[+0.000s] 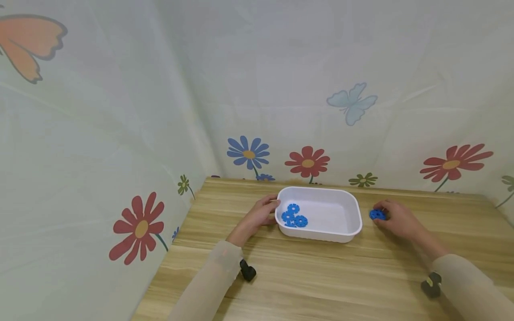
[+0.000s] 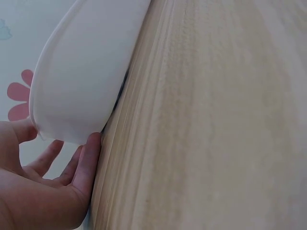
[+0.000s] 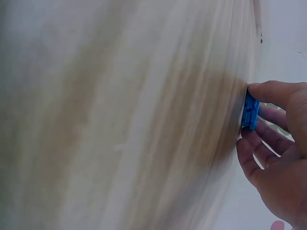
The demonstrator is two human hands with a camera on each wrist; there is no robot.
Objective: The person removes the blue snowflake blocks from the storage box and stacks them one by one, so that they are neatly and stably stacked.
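A white plastic basin (image 1: 326,209) stands on the wooden table, with several blue notched snowflake discs (image 1: 288,216) lying at its left end. My left hand (image 1: 263,211) holds that end, its thumb at the rim and its fingertips against the outer wall. In the left wrist view, the left hand (image 2: 53,187) has one finger low by the basin's base. To the right of the basin, my right hand (image 1: 399,219) pinches a small stack of blue snowflake discs (image 1: 377,214). The right wrist view shows this stack (image 3: 250,111) on edge between thumb and fingers, close to the tabletop.
The wooden table (image 1: 321,272) ends at the back against a pale curtain (image 1: 277,89) printed with flowers and butterflies. The curtain also runs along the left side. Black wrist mounts (image 1: 247,271) sit at both sleeves.
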